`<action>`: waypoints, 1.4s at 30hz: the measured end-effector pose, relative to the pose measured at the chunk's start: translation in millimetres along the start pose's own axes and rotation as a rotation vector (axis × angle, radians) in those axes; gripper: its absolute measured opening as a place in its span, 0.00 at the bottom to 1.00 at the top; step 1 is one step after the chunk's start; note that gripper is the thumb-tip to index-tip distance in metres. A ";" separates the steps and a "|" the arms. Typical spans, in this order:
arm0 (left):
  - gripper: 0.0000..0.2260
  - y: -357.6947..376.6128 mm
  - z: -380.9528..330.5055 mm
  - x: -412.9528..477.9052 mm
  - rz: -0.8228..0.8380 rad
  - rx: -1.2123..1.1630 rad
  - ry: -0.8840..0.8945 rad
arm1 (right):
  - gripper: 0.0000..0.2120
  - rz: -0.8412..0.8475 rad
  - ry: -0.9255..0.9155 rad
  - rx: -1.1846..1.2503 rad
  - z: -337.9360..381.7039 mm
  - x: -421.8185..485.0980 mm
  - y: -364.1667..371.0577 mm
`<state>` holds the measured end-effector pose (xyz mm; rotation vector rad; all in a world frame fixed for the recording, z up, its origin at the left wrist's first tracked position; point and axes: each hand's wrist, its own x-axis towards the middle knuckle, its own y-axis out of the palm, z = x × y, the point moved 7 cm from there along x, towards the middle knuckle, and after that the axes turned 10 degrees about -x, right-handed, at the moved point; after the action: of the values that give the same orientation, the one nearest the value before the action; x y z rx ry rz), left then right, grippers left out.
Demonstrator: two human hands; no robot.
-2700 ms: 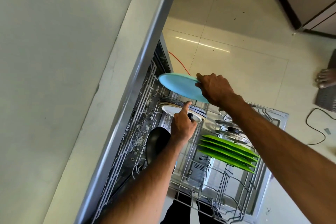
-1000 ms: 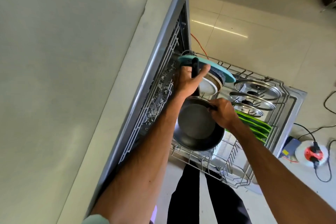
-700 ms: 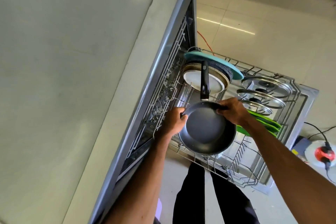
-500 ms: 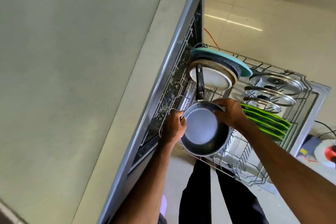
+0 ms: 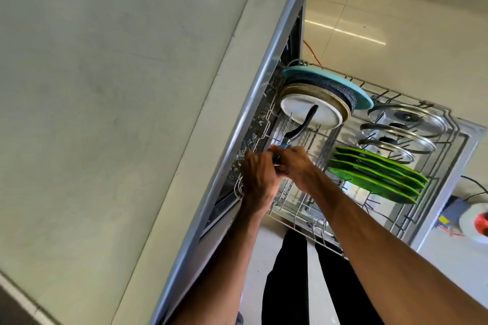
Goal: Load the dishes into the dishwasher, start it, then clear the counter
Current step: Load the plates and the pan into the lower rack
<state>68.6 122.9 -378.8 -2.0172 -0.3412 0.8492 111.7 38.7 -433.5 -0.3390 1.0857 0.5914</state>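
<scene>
- Head view: a pale counter (image 5: 105, 113) fills the left, with tiled floor (image 5: 396, 8) beyond. The dishwasher's lower rack (image 5: 298, 221) is pulled out below the counter edge.
- Upright plates, a white plate (image 5: 293, 103) foremost, fill the rack's far left corner. Lids (image 5: 406, 119) stand at the far right corner, and green plates (image 5: 375, 174) line the right edge.
- My left hand (image 5: 257, 177) and right hand (image 5: 297, 165) meet at the rack's left edge, fingers curled around the pan (image 5: 307, 121) where its black handle begins. The handle slants up across the white plate, and the hands hide the bowl.
- I judge the loading step is in hand, with the pan being seated.
- Next it needs to settle between the tines, handle clear of the plates, before I let go.
</scene>
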 end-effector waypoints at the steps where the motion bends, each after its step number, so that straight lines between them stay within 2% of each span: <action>1: 0.21 0.6 -1.4 -1.0 0.015 -0.013 0.035 | 0.11 -0.016 0.029 0.020 -3.9 3.1 -4.1; 4: 0.28 7.9 -2.1 -6.0 0.116 -0.086 0.057 | 0.10 -0.004 0.099 0.001 -19.8 7.3 -12.8; 9: 0.26 26.1 23.0 -15.3 0.242 -0.377 -0.180 | 0.08 0.048 0.165 0.051 -48.4 3.3 -21.7; 13: 0.18 24.5 69.4 -19.1 0.140 -0.406 -0.441 | 0.08 0.084 0.121 0.016 -57.6 -1.1 -18.6; 16: 0.17 23.1 96.4 -33.7 0.125 -0.449 -0.644 | 0.10 0.063 0.083 -0.101 -56.0 -0.8 -13.0; 19: 0.16 29.5 115.4 -50.7 0.123 -0.449 -0.749 | 0.13 0.065 0.063 -0.137 -56.4 5.0 -3.0; 24: 0.17 39.5 121.7 -66.0 0.153 -0.419 -0.794 | 0.14 0.056 0.060 -0.141 -56.3 16.2 10.9; 28: 0.25 49.9 120.2 -59.1 0.156 -0.441 -0.785 | 0.15 0.052 0.086 -0.143 -67.4 31.3 16.4; 31: 0.15 48.6 111.9 -49.3 0.104 -0.461 -0.748 | 0.14 0.041 0.091 -0.129 -73.2 40.7 18.9; 35: 0.12 50.9 100.8 -35.3 0.033 -0.515 -0.684 | 0.13 0.011 0.077 -0.131 -77.3 54.8 19.4; 39: 0.21 59.2 90.0 -25.6 0.070 -0.483 -0.641 | 0.11 -0.073 0.088 -0.207 -79.1 62.0 6.9; 42: 0.21 65.7 81.4 -21.1 0.098 -0.462 -0.613 | 0.09 -0.172 0.110 -0.220 -85.1 65.9 -11.3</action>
<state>-7.6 126.3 -453.4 -2.1536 -0.8493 1.5648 79.0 2.9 -530.3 -0.6562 1.0865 0.5438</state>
